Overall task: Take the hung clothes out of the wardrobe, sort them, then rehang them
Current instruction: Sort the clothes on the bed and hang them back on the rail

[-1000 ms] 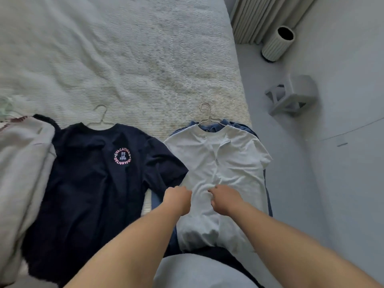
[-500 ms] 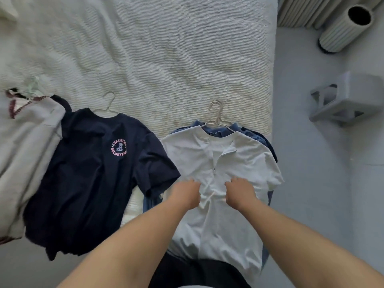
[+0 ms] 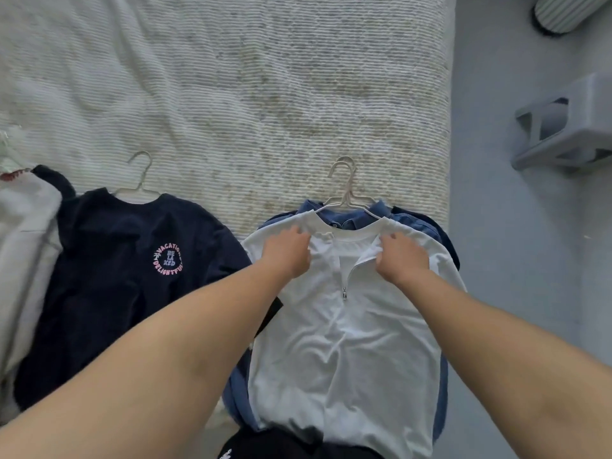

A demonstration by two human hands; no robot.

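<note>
A white zip-neck shirt (image 3: 347, 352) lies on top of a pile on the bed, over a blue garment (image 3: 344, 220), with pale hangers (image 3: 344, 183) poking out above the collar. My left hand (image 3: 288, 251) holds the left side of the collar, fingers curled into the fabric. My right hand (image 3: 402, 256) pinches the right collar flap beside the open zip. To the left lies a navy T-shirt (image 3: 109, 293) with a pink round logo, on its own hanger (image 3: 139, 180). A white garment (image 3: 23, 246) lies at the far left edge.
The bed (image 3: 231, 77) has a ribbed off-white cover with room behind the clothes. Its right edge runs beside grey floor (image 3: 490, 293), where a grey stool (image 3: 563, 127) lies tipped and a ribbed white bin (image 3: 563, 11) stands. A black garment (image 3: 281, 445) shows at the bottom.
Both hands have moved from the white shirt's middle up to its collar, and now grip each side of the open neck. The camera has moved closer to the pile.
</note>
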